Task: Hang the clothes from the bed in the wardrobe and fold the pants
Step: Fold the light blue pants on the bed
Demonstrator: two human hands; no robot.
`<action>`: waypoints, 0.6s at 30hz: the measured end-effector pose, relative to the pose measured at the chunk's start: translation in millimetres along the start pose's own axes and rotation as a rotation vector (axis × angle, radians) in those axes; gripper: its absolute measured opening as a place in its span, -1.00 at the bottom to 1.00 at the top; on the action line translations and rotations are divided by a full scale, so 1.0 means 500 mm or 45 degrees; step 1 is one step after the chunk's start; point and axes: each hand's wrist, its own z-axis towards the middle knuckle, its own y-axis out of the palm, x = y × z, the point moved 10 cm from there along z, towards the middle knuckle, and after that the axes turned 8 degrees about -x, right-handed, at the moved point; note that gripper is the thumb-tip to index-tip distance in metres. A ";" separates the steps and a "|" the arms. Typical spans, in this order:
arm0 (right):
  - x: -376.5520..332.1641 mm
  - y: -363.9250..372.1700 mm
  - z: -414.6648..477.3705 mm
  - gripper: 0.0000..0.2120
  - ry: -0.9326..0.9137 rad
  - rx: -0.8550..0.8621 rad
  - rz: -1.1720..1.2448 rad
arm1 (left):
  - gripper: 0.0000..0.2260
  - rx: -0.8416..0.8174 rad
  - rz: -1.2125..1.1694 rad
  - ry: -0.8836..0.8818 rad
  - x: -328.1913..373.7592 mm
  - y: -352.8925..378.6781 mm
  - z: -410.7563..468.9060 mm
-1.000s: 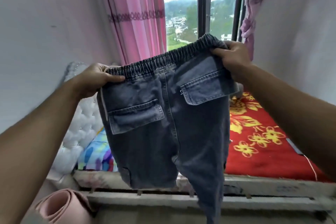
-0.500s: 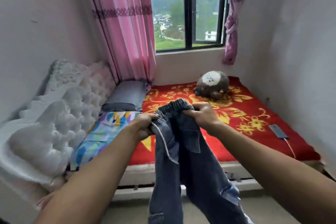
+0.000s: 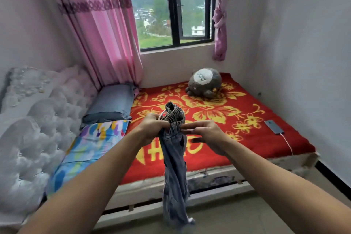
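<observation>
Head view: left hand (image 3: 152,129) grips jeans waistband (image 3: 175,117); right hand (image 3: 206,134) touches it, grip unclear.

We're getting soft daylight through the far window (image 3: 187,5), its sky blown out white. The room looks evenly bright, shadows faint. Wide-angle bending curves the right wall (image 3: 303,43) and the near edges, and the pants (image 3: 175,167) blur low down.

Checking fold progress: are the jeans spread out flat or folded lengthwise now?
Folded lengthwise, not spread: the jeans hang as one narrow strip, with the waistband bunched between the left hand and the right hand.
</observation>
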 end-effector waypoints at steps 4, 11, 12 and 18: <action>-0.027 -0.162 0.114 -0.23 -0.117 0.154 -0.589 | -0.93 -0.200 0.578 0.128 0.089 0.018 0.078; -0.038 -0.223 0.342 -0.38 -0.163 -0.168 -0.645 | -0.75 -0.014 1.152 0.289 0.222 -0.014 0.269; -0.050 -0.238 0.366 -0.52 -0.212 -0.113 -0.675 | -0.72 0.056 1.189 0.307 0.232 -0.025 0.290; -0.124 -0.339 0.511 -0.66 -0.351 0.124 -0.715 | -0.64 0.372 1.192 0.443 0.278 -0.078 0.434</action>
